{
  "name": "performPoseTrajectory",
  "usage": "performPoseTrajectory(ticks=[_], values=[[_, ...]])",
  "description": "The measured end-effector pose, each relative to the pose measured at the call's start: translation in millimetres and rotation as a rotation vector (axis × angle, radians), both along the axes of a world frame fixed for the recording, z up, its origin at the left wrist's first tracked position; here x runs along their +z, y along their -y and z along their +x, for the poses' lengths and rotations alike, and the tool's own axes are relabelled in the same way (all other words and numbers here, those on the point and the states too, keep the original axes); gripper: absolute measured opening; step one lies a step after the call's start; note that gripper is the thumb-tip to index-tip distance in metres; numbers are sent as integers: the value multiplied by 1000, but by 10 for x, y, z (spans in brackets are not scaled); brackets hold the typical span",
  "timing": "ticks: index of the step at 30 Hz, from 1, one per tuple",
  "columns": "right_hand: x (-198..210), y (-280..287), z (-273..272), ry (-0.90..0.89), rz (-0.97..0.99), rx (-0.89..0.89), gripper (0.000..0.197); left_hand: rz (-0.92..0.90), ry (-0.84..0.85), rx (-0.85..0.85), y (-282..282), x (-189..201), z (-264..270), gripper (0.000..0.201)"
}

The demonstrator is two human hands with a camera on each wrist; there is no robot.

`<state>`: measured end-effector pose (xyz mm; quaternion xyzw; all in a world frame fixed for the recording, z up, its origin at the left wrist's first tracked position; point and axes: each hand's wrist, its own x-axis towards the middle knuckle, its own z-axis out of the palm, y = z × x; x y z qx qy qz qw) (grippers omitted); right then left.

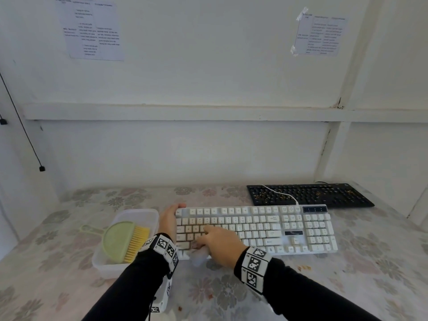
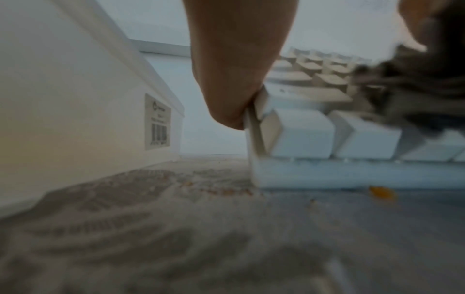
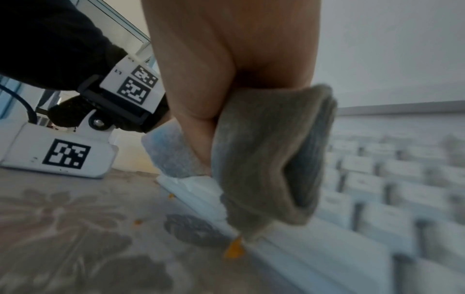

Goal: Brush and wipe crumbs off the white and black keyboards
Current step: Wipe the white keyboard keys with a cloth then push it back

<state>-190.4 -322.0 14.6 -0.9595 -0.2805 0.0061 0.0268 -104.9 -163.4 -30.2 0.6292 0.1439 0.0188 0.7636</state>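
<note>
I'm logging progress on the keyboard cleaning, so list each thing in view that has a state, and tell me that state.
white keyboard: flat on table, being wiped at its left end
black keyboard: untouched behind it, crumbs on keys
cloth: bunched, gripped by right hand
left hand: steadying the white keyboard's left edge
brush: lying unused in the plastic container

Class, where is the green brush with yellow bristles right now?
In the head view, the green brush lies in the clear plastic tub on the table, left of the white keyboard.
</note>
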Motion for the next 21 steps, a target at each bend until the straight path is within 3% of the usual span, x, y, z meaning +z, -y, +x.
performPoseTrajectory(ticks=[3, 12, 16, 21], values=[[3, 293, -76, -34, 37, -35, 32, -23, -1, -10, -34, -140, 119, 29], [146, 1221, -198, -66, -32, -386, 12, 68, 50, 17, 81, 208, -186, 26], [290, 1102, -188, -21, -16, -423, 4, 74, 56, 50, 89, 212, -164, 26], [131, 452, -107, 65, 186, -205, 26, 66, 49, 59, 87, 202, -171, 25]])
